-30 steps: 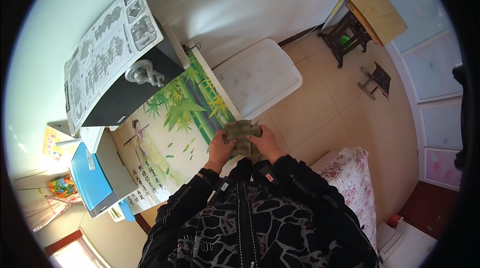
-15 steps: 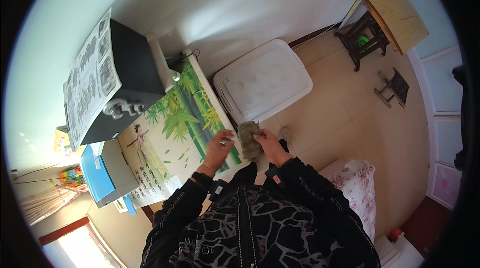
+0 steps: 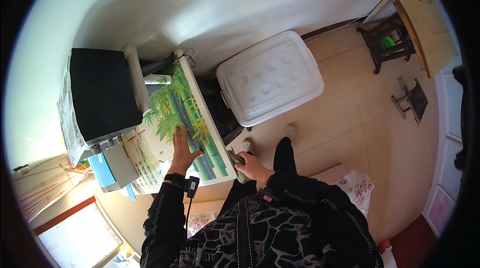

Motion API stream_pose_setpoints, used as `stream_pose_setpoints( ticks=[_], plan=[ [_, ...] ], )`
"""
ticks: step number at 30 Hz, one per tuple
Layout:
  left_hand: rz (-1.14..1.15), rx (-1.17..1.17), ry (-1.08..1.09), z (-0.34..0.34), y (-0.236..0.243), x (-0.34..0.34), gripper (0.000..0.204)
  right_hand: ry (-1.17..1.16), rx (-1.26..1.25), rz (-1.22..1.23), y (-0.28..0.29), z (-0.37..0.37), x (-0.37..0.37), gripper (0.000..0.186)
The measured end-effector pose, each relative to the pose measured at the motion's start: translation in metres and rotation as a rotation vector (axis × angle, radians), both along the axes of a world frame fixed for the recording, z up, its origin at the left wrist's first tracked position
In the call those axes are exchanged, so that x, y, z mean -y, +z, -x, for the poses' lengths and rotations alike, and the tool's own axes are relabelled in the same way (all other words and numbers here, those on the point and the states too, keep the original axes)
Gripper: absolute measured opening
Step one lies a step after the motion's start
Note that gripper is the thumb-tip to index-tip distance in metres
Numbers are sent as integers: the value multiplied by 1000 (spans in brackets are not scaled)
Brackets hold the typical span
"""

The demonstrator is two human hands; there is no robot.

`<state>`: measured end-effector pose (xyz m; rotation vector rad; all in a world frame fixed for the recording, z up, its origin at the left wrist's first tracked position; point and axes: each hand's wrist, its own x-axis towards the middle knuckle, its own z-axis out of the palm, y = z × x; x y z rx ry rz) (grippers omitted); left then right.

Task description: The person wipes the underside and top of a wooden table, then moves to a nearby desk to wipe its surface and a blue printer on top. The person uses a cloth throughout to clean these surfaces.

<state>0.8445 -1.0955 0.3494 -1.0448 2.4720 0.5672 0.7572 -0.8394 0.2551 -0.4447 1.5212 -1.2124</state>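
Observation:
My left hand (image 3: 182, 153) lies with its fingers spread on the desk's bamboo-print top (image 3: 200, 140), and I see nothing in it. At the desk's right edge, my right hand (image 3: 254, 169) grips a crumpled grey-green cloth (image 3: 234, 157). Part of the cloth is hidden under my fingers. It is at the white rim (image 3: 214, 127) of the desk; whether it presses on the rim I cannot tell.
On the desk's far left stand a black box-shaped unit (image 3: 102, 98) and a blue-and-grey box (image 3: 115, 170). Beyond the desk's right side sits a white lidded storage bin (image 3: 272, 80). A small stool (image 3: 416, 102) and a wooden-topped table (image 3: 427, 23) stand far right.
My left hand has moved left and down onto the desk top, its fingers spreading. My right hand has lowered the cloth to the desk's edge. The view has shifted.

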Motion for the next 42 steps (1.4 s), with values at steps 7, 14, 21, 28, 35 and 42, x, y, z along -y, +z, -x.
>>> stream_pose_setpoints(
  ticks=[7, 14, 21, 28, 35, 42],
  plan=[
    [-12, 11, 46, 4, 3, -3, 122, -125, -24, -9, 2, 11, 28, 37],
    [-22, 21, 42, 7, 9, -5, 122, -248, 71, 90, -4, 40, 70, 30],
    [-36, 8, 56, 8, 9, -5, 123, -355, 304, 109, -5, 79, 124, 24],
    [-32, 6, 57, 8, 8, -5, 123, -378, 92, 149, -11, 120, 181, 28],
    [-27, 37, 73, 9, 9, -5, 122, -393, -204, 274, -5, 170, 236, 31],
    [-38, 1, 86, 8, 9, -5, 122, -260, -733, 462, 7, 191, 264, 28]
  ],
)
